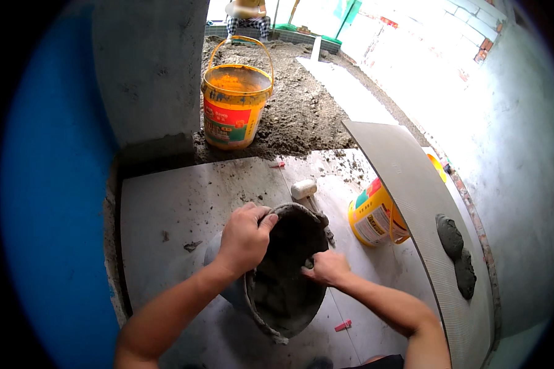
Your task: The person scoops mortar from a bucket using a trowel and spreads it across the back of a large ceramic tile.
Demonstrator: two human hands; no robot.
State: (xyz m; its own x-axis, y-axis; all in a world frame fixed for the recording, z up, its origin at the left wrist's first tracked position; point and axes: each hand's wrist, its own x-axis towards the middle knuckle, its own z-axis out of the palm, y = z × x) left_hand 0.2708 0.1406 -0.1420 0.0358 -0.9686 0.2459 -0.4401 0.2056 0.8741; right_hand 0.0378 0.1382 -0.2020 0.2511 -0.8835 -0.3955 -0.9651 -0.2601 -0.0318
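On the tiled floor (166,206), between its left edge and the big grey tile (406,169) along its right edge, a tilted bucket (231,295) holds wet grey mortar (286,280). The left hand (246,237) grasps the bucket's rim. The right hand (327,269) is inside the mouth, fingers curled; whether it grips anything, I cannot tell. A white-headed mallet (303,189) lies just beyond, toward the floor's far edge.

What the right hand (329,269) may hold in the bucket (232,296) is unclear, and the top edge crops a background person (247,24).
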